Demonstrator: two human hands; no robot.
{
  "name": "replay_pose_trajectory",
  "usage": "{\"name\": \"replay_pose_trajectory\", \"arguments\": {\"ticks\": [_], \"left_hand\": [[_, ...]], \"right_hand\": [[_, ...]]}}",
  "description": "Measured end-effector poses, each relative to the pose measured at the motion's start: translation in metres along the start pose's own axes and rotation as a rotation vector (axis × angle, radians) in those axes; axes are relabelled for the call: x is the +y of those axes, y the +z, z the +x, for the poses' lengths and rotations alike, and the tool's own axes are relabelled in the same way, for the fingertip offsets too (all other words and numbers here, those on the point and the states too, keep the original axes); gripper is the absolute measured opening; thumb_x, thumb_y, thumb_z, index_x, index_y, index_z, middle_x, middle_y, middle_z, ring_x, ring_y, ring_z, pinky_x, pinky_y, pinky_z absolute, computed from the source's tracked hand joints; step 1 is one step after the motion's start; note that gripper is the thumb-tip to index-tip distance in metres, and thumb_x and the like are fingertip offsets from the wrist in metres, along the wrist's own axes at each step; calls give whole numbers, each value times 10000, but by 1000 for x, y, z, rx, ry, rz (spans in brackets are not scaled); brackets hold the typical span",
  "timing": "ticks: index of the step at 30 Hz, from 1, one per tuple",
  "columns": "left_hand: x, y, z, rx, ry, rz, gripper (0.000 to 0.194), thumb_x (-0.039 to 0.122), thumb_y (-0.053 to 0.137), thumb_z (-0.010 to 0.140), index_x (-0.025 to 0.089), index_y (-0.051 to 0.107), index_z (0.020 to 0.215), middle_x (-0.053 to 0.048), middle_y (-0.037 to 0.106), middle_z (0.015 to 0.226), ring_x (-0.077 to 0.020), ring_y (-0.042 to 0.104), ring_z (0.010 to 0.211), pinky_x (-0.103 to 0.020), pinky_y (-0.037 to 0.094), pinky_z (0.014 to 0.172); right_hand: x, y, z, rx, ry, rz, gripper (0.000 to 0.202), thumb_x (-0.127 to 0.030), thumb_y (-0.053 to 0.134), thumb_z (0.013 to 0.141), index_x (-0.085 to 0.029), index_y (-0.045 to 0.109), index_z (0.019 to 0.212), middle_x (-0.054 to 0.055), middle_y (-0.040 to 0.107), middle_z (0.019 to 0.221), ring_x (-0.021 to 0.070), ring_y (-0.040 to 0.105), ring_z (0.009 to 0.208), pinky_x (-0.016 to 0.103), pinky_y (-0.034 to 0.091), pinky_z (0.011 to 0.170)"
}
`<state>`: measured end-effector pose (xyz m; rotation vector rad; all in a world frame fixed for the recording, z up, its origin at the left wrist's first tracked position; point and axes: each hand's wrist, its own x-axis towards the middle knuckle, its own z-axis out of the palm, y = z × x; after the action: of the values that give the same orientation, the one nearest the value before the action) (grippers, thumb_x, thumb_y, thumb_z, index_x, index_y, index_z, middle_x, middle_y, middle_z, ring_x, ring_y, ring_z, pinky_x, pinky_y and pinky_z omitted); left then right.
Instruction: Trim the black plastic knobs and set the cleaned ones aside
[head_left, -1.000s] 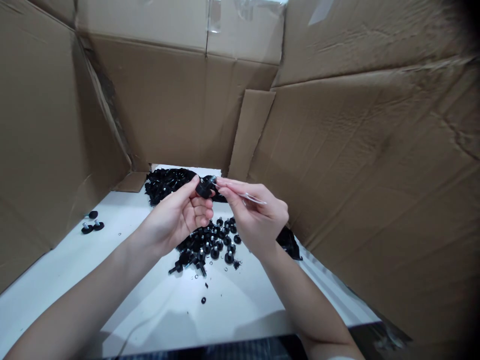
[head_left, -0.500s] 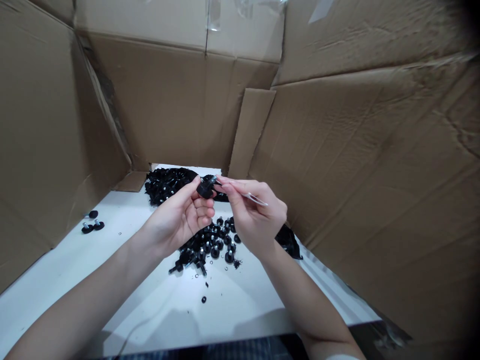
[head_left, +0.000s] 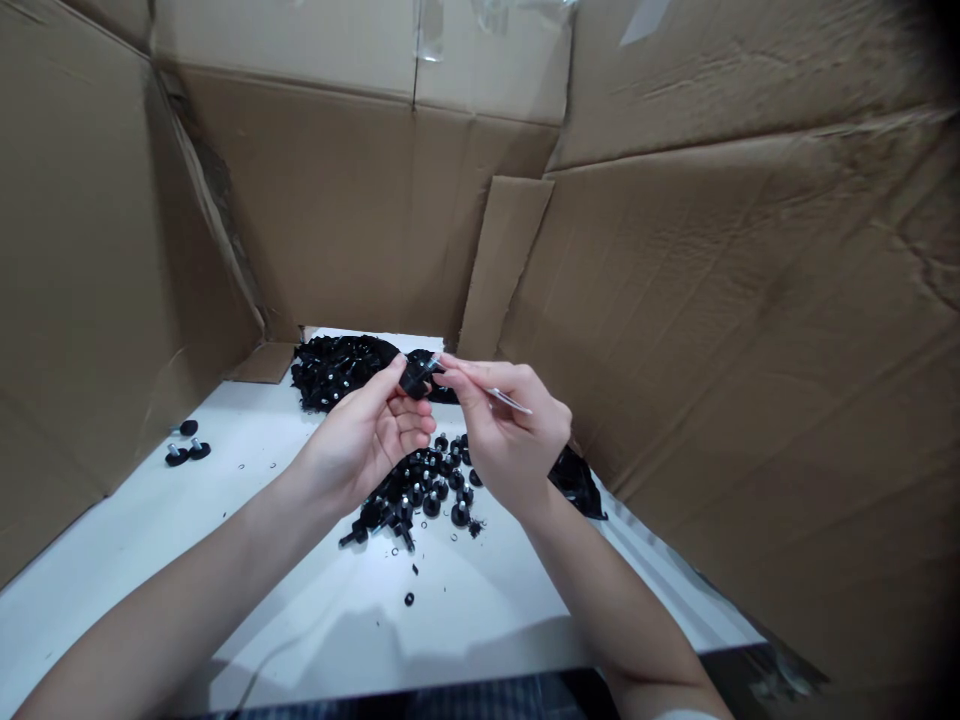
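Note:
Thumb and fingers of my left hand (head_left: 367, 430) pinch a black levelling foot (head_left: 415, 380), a round black base with a metal stud. The stud points up and right, toward my right hand (head_left: 521, 420). That hand is closed around slim pale tweezers (head_left: 513, 402), whose back end sticks out below the knuckles. Their tips lie at the stud, partly hidden by my fingers. Below my hands is a loose heap of similar levelling feet (head_left: 431, 500), many with studs upward. Behind my left hand lies a larger dark pile of such parts (head_left: 330, 375).
Cardboard walls (head_left: 352, 200) enclose the white table (head_left: 315, 620) at the back and both sides. Several levelling feet (head_left: 199, 450) lie apart at the left. A black bag-like bundle (head_left: 577, 485) rests by the right wall. Small black rings and scraps (head_left: 409, 599) are scattered in front.
The levelling foot has turned slightly between my fingers, and the tweezers' back end has shifted a little. A small ring and a scrap now show on the table left of my left forearm.

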<state>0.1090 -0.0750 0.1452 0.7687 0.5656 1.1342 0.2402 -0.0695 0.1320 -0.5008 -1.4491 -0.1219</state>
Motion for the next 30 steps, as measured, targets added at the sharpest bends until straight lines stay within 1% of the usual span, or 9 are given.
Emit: {"name": "replay_pose_trajectory", "arguments": {"ticks": [3,5,9,15,21,23,25,28,30], "left_hand": [[1,0,-1,-11,-5,-27,330,347,465,935,126,603,733,-11,601,585,-65,599,509,-142,511,492],[2,0,-1,-13,-9,-35,333,353,469,934,123,611,740,-9,599,581,-63,596,506,-137,507,485],[2,-1,-2,-17,-17,-47,339,355,465,936,123,621,746,-8,600,579,-62,595,503,-132,504,476],[2,-1,-1,-50,-14,-71,344,338,457,941,116,620,735,-17,615,579,-69,608,501,-141,515,490],[-2,1,-3,-47,74,-5,309,299,443,946,104,616,780,-23,616,590,-87,616,520,-162,513,498],[-3,2,-3,-57,101,8,306,305,458,939,104,613,769,-23,612,587,-91,613,518,-166,508,492],[-4,2,-2,-52,106,6,306,306,466,935,106,607,753,-21,607,579,-90,606,508,-166,503,484],[-2,1,-2,-34,90,-12,302,299,461,938,105,611,762,-17,604,575,-87,603,505,-164,503,485],[0,0,-1,-40,65,-37,318,294,442,947,102,618,765,-18,605,575,-83,601,502,-161,504,485]], "right_hand": [[2,0,-1,1,26,69,115,-125,638,805,-222,665,860,14,753,881,165,730,756,295,633,675],[3,0,-1,-6,21,57,110,-124,639,801,-219,659,851,21,753,875,171,730,760,301,633,680],[3,-1,1,-30,-32,14,125,-112,635,795,-224,654,847,22,753,885,171,729,774,299,628,686],[2,-1,3,-22,-116,34,215,-42,643,763,-223,672,875,17,752,860,178,728,793,297,618,693],[1,0,4,-11,-179,-24,224,-26,642,762,-222,681,862,14,754,847,157,725,788,268,611,689],[1,0,3,-12,-155,-10,214,-26,650,759,-212,678,860,23,755,855,159,726,793,272,614,700],[1,1,1,-14,-86,33,188,-44,654,767,-207,670,859,26,756,870,168,728,802,286,621,709],[2,1,-1,-12,27,80,143,-82,650,785,-208,665,851,18,754,875,171,730,778,298,630,692],[2,1,-1,-7,56,87,126,-90,648,787,-203,667,840,16,751,856,169,730,747,295,630,671]]}}
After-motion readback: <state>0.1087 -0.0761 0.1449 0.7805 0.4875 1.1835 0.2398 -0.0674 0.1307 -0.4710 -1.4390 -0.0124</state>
